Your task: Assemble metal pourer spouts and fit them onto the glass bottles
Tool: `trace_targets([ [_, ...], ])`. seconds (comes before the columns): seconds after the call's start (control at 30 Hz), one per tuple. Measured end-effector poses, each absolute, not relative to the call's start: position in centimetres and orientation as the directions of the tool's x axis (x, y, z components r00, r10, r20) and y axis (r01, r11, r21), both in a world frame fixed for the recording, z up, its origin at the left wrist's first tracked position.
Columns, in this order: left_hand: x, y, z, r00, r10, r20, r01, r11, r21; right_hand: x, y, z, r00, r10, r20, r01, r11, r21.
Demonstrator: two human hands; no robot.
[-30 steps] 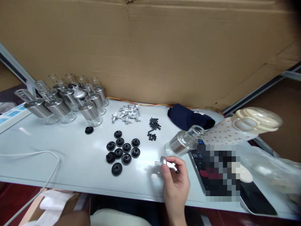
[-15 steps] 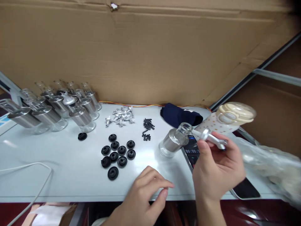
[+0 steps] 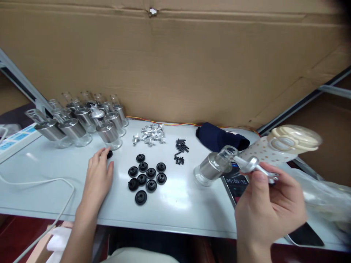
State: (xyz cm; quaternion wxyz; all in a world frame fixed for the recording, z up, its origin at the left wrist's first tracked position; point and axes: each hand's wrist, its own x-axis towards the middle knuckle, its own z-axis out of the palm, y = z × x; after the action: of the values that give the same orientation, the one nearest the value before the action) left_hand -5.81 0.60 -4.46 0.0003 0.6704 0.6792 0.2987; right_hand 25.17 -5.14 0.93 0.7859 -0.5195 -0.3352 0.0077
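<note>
We count ten black discs [image 3: 151,173] to the right of the left hand [image 3: 98,174], and one more disc [image 3: 109,154] at that hand — eleven in all. Beyond it stand at least eight bottles [image 3: 108,132], overlapping too much for an exact total. The right hand [image 3: 270,208] holds one silver spout [image 3: 252,165] — beyond it, we see one separate bottle [image 3: 210,168] and one dotted tumbler [image 3: 274,148].

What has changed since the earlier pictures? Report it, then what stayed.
The left hand has moved left across the table to the lone black cap; whether it grips it is unclear. Since the first picture, the right hand has moved right, from in front of the lone bottle to beside its mouth, keeping hold of the silver spout. The grouped bottles, loose spouts and clustered caps stayed put.
</note>
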Motion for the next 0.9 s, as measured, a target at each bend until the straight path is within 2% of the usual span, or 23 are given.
trace_targets([
  [0.1,-7.5,1.4,-5.1,-0.064,0.942,0.331,0.936,-0.059,0.348,23.9,-6.2,0.2,0.74,0.444,0.506,0.31,0.442,-0.842],
  [0.17,-7.8,1.6,-5.1,-0.102,0.941,0.322,0.933,-0.022,0.36,22.8,-6.8,-0.6,0.693,0.539,0.479,0.29,0.4,-0.869],
  [0.27,-7.9,1.8,-4.6,-0.203,0.932,0.301,0.9,0.057,0.432,21.2,-7.3,-2.0,0.593,0.697,0.404,0.241,0.326,-0.914],
  [0.37,-8.0,1.9,-3.7,-0.288,0.913,0.287,0.858,0.114,0.5,20.3,-7.4,-3.2,0.539,0.778,0.323,0.19,0.262,-0.946],
  [0.47,-6.7,0.7,-2.4,-0.328,0.873,0.36,0.798,0.052,0.6,20.0,-7.4,-3.9,0.517,0.816,0.259,0.14,0.217,-0.966],
  [0.53,-4.3,-1.0,-1.5,-0.305,0.849,0.432,0.676,-0.127,0.726,20.0,-7.4,-4.1,0.513,0.829,0.221,0.118,0.187,-0.975],
  [0.57,-2.7,-2.1,-1.3,-0.29,0.844,0.452,0.555,-0.237,0.797,20.0,-7.4,-4.2,0.51,0.836,0.205,0.107,0.174,-0.979],
  [0.63,0.9,-4.2,-1.2,-0.202,0.861,0.467,0.312,-0.395,0.864,20.0,-7.4,-4.4,0.507,0.842,0.183,0.081,0.165,-0.983],
  [0.7,4.3,-5.8,-1.8,-0.048,0.91,0.411,0.147,-0.401,0.904,19.9,-7.5,-4.5,0.505,0.847,0.167,0.047,0.166,-0.985],
  [0.73,5.6,-6.3,-2.2,-0.025,0.914,0.405,0.085,-0.401,0.912,19.9,-7.5,-4.5,0.503,0.85,0.16,0.031,0.167,-0.985],
  [0.9,8.4,-6.6,-4.3,-0.081,0.945,0.318,-0.065,-0.324,0.944,20.0,-7.7,-4.6,0.502,0.852,0.145,0.013,0.16,-0.987],
])
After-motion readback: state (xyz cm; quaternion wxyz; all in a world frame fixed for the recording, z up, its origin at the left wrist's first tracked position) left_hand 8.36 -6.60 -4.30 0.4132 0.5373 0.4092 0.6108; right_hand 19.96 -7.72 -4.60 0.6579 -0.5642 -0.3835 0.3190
